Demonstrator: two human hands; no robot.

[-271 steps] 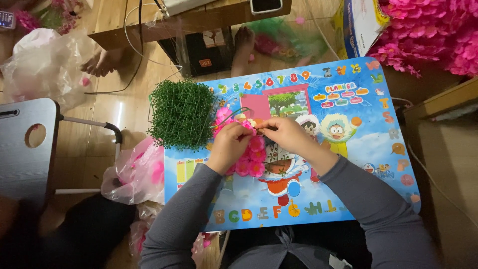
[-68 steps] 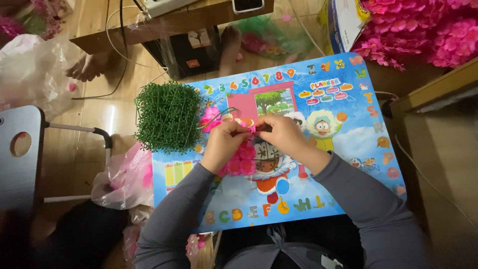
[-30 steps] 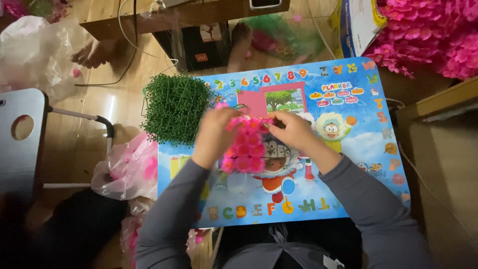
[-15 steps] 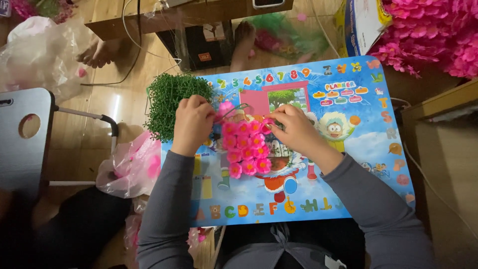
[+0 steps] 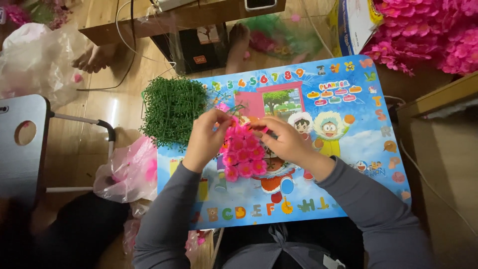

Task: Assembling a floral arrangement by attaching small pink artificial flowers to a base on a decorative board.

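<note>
My left hand (image 5: 206, 137) and my right hand (image 5: 281, 139) hold a cluster of pink artificial flowers (image 5: 242, 152) between them, above a small blue cartoon-printed table (image 5: 348, 164). The left hand's fingers pinch the cluster's upper left edge. The right hand's fingertips grip its upper right edge, where a small pink piece shows. A green artificial grass mat (image 5: 172, 109) lies at the table's left corner, just left of my left hand. Grey sleeves cover both forearms.
A pink plastic bag (image 5: 127, 169) sits on the wooden floor at left, beside a grey stool (image 5: 22, 144). A heap of pink flowers (image 5: 428, 30) fills the top right. Another person's bare feet (image 5: 94, 57) show at top. A wooden box (image 5: 443, 149) stands right.
The pink flower cluster has been turned face up and has grown more visible between my hands. My left hand went toward the grass mat and came back to the cluster.
</note>
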